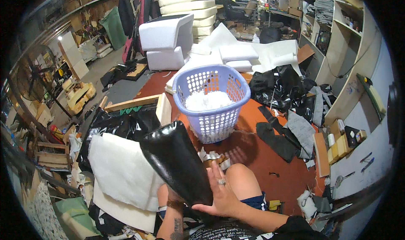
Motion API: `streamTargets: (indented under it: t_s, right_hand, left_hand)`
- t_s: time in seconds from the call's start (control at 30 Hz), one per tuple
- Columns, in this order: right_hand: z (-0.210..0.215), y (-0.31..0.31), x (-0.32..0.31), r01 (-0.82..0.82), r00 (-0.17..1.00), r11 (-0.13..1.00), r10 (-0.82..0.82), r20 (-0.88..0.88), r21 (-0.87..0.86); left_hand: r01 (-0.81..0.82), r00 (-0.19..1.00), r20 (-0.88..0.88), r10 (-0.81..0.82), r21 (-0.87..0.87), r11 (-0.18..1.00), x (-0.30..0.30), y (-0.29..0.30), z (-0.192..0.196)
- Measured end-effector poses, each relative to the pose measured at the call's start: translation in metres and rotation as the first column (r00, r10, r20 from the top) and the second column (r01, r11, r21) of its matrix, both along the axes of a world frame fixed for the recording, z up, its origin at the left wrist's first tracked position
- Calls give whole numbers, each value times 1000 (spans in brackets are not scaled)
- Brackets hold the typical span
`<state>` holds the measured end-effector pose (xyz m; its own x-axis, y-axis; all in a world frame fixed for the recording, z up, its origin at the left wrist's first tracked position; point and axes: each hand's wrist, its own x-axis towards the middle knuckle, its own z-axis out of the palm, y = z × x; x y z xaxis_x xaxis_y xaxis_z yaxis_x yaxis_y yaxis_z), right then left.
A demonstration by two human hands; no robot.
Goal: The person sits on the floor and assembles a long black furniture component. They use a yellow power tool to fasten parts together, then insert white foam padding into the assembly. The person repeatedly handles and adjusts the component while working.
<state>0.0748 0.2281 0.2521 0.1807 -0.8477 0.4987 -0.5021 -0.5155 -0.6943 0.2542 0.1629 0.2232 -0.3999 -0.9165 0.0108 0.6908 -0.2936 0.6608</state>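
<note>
Head view, counts: we see one black glossy cushion cover (177, 162), one lilac laundry basket (211, 105) of white stuffing (209, 100), two hands.
Hidden: our left hand (171, 198) sits mostly behind the cover; grip unclear.
Right hand (221, 189): flat, fingers spread against the cover.
Axis: cover above our lap, slanting upper-left to lower-right.

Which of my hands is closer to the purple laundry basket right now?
Right. The right hand lies flat on the black glossy cushion, just below the purple basket. The left hand is mostly hidden under the cushion's lower end, farther from it.
</note>
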Motion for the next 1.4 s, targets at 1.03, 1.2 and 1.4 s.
streamTargets:
  t_s: [1.03, 1.2, 1.4]
  right_hand:
    - [-153, 32, -4, -590, 749, 203, -222, 624, 781]
    - [-165, 28, -4, -491, 803, 276, -226, 552, 826]
    - [-161, 29, -5, -460, 818, 322, -210, 536, 827]
  left_hand:
    - [-388, 921, 164, 352, 343, 856, 65, -1, -88]
    - [-436, 898, 202, 391, 295, 850, 68, -9, -98]
    - [-448, 893, 188, 409, 283, 848, 65, -15, -109]
